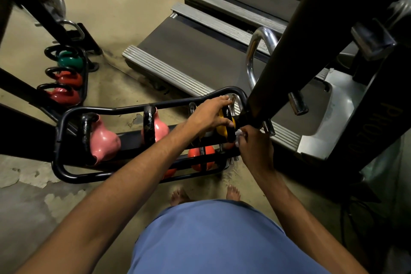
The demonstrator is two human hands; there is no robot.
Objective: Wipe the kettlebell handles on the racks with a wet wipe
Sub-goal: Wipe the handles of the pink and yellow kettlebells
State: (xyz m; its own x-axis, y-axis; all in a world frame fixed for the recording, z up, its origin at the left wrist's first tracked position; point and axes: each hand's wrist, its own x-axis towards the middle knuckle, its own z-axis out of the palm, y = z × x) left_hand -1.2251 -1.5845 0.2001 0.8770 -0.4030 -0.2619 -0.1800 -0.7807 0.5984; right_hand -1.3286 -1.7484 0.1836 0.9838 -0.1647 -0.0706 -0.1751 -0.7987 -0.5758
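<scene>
**Item:** yellow kettlebell point(223, 129), upper tier, right end of the near rack point(66, 169), set close against a black upright post point(300, 40). Its black handle point(230, 134) is the part being wiped.

**Left hand** point(210, 115): laid over the top of the bell, fingers stretched toward the rack's far rail, thumb spread. Nothing is clasped; the bell appears to be pressed steady.

**Right hand** point(255, 148): fingers clenched round a white wet wipe point(238, 134), which is held against the near side of the handle.

**Method advised:**
- The wipe should be wrapped right round the handle and drawn along the whole loop, inner face and both shoulders included.
- The bell should be pinned down so that it is not rocked against the post.
- A clean fold should be turned out before the pink kettlebells point(104, 141) toward the left end are treated.

**Not determinable:**
- Most of the wipe is buried in the fist.
- The far part of the handle is covered by the left hand.
- The orange kettlebell point(201, 158) on the lower tier is partly screened by a forearm.
- Which handles are already clean cannot be told.
- The second rack point(85, 73), at the upper left, is dim and partly cut off by dark framework.
</scene>
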